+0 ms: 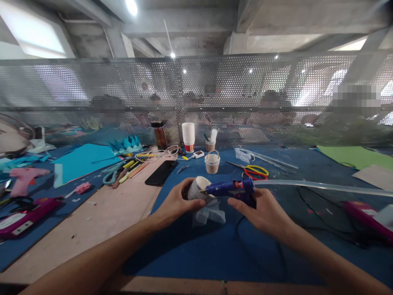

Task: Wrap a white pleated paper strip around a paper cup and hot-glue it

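Observation:
My left hand (pixel 179 200) is wrapped round a small pale paper cup (pixel 198 187), tilted with its mouth toward the right. A strip of whitish mesh fabric (pixel 210 215) hangs below it. In my right hand (pixel 260 209) is a blue hot glue gun (pixel 231 188), its nozzle pointing left at the cup. Whether the tip touches the cup, I cannot tell. A long clear glue stick (pixel 310 186) runs out of the gun's back to the right. Just beyond my hands stands a little basket with a handle (pixel 212 163).
Scissors with red and yellow handles (pixel 256 171) lie beyond the glue gun. A black phone (pixel 161 172), stacked paper cups (pixel 188 137) and a brown jar (pixel 159 135) are farther left. Blue paper (pixel 87 159) covers the left side. A perforated metal screen (pixel 221 90) closes off the back.

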A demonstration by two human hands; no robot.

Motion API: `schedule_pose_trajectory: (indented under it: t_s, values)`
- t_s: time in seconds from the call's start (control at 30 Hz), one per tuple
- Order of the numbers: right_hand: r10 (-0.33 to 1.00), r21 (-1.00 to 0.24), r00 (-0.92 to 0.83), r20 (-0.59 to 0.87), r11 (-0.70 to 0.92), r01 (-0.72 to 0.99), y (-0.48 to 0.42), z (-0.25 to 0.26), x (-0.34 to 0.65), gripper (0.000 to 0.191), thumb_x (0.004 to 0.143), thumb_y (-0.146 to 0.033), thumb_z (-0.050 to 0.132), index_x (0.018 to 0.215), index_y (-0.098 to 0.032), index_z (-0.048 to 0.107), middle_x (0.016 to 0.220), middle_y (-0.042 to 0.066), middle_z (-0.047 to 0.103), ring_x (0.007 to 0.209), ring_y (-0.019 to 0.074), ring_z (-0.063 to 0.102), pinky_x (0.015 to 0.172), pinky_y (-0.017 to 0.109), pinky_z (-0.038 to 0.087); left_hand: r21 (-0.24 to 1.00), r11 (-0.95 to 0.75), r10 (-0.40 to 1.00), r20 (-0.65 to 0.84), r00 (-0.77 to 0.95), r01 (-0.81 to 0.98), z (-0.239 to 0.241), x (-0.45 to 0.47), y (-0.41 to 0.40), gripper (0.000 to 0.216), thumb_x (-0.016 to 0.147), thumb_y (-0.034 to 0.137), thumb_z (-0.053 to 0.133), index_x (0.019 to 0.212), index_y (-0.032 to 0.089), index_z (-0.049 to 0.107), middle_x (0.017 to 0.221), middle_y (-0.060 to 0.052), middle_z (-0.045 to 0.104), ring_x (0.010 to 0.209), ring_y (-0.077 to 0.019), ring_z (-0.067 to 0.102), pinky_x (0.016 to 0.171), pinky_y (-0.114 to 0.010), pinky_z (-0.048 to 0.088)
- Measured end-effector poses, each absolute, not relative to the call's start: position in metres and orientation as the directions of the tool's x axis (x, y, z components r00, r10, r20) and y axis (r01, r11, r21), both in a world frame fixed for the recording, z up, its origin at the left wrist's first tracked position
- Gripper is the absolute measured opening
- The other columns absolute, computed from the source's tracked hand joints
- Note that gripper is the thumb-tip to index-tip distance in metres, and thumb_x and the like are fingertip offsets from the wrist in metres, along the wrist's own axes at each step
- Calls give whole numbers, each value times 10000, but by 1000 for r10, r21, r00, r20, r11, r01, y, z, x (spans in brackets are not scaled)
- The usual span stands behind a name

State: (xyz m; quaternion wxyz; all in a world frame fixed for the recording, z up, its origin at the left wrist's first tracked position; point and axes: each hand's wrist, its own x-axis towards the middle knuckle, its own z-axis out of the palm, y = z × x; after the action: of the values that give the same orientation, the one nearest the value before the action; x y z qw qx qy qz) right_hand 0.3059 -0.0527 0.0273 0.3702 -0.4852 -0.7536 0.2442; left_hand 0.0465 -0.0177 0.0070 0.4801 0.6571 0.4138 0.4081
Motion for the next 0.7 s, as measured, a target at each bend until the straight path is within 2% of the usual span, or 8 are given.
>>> schedule_pose_trajectory:
  t_s: [0.1, 0.17, 0.3, 0.43, 0.57, 0.7]
  values:
    - [906, -736, -264, 332, 424, 528, -52, 28, 306, 312, 919, -451, 662, 1032, -176, 755, 922, 59, 807, 833, 247, 743, 722, 342, 574, 973, -177, 938, 121, 324, 150, 7, 46, -17, 612, 686, 369, 844, 1224, 189, 614, 1205, -107, 721, 1097, -294, 689, 927, -437, 567]
    - [895, -720, -269, 356, 446, 531, -51, 28, 307, 294, 921, -443, 659, 1011, -179, 755, 884, 52, 801, 794, 232, 734, 692, 330, 565, 976, -158, 943, 104, 316, 151, 6, 46, -16, 623, 672, 380, 845, 1216, 182, 616, 1195, -113, 726, 1087, -306, 694, 905, -448, 579]
    - [887, -705, -282, 365, 461, 538, -49, 30, 310, 286, 933, -462, 639, 916, -197, 747, 662, 11, 721, 587, 172, 648, 538, 284, 500, 984, -127, 950, 86, 299, 121, 7, 45, -15, 587, 660, 363, 837, 1183, 181, 643, 1167, -118, 737, 1055, -311, 704, 861, -439, 595]
    - [940, -763, -230, 250, 338, 551, -50, 35, 311, 394, 937, -546, 597, 778, -198, 689, 449, -31, 539, 440, 147, 533, 456, 277, 433, 991, -116, 950, 89, 298, 74, 7, 45, -15, 568, 677, 345, 827, 1193, 179, 656, 1170, -125, 737, 1044, -298, 705, 857, -423, 594]
    - [972, -817, -146, 186, 236, 526, -51, 41, 310, 481, 913, -598, 583, 618, -219, 563, 431, -18, 526, 425, 141, 522, 419, 268, 403, 994, -94, 958, 76, 278, 52, 7, 45, -15, 589, 667, 329, 841, 1203, 180, 648, 1196, -133, 725, 1075, -300, 690, 864, -422, 586]
    - [957, -774, -116, 266, 284, 566, -51, 40, 309, 448, 912, -573, 599, 642, -217, 585, 423, -36, 505, 401, 129, 489, 417, 265, 399, 994, -105, 959, 90, 268, 40, 8, 45, -15, 619, 651, 308, 856, 1211, 179, 627, 1201, -120, 717, 1116, -292, 670, 925, -419, 557]
